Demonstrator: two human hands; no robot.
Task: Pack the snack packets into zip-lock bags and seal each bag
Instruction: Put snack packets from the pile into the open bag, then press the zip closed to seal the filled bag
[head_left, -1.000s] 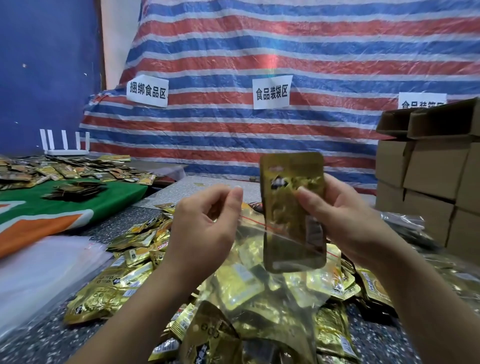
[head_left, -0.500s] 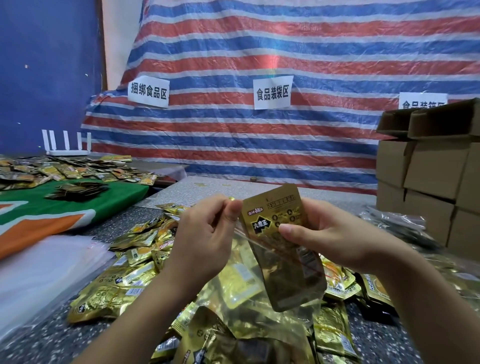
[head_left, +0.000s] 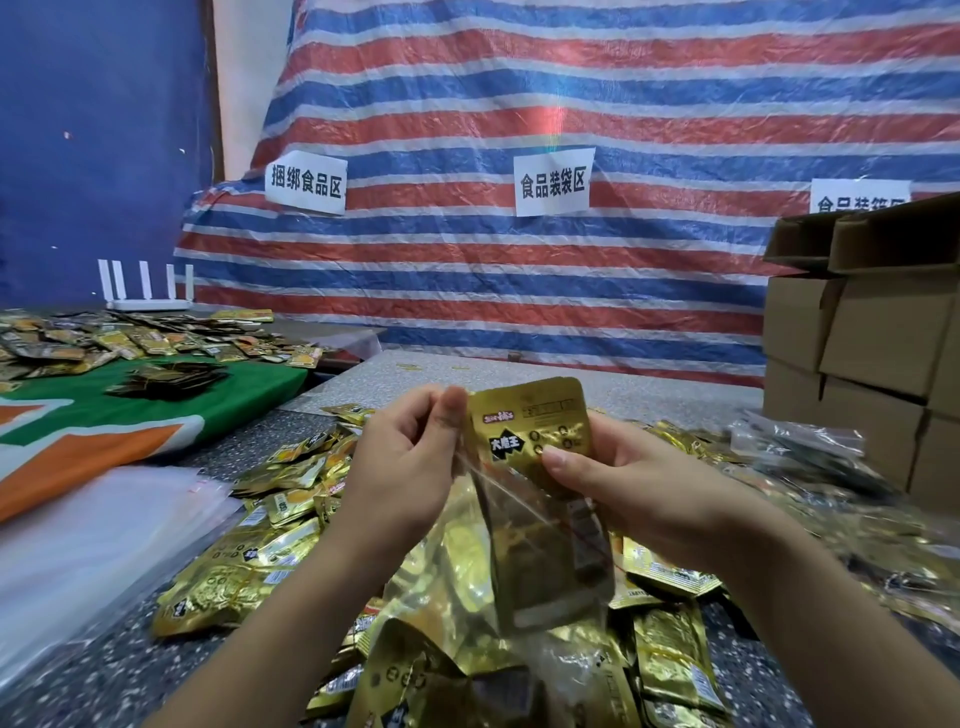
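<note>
A clear zip-lock bag hangs in front of me with several gold packets inside. My left hand pinches the bag's left top edge. My right hand grips a gold snack packet with a black label; its lower half sits inside the bag's mouth and its top sticks out. A heap of loose gold snack packets covers the speckled table under and around both hands.
A stack of empty clear bags lies at the left. Cardboard boxes stand at the right. A green and orange cloth with more packets is at the far left, near a white router. A striped tarp hangs behind.
The packet in my right hand has gone down from above the bag's mouth to partly inside the bag. My left hand stays on the bag's edge, a little lower.
</note>
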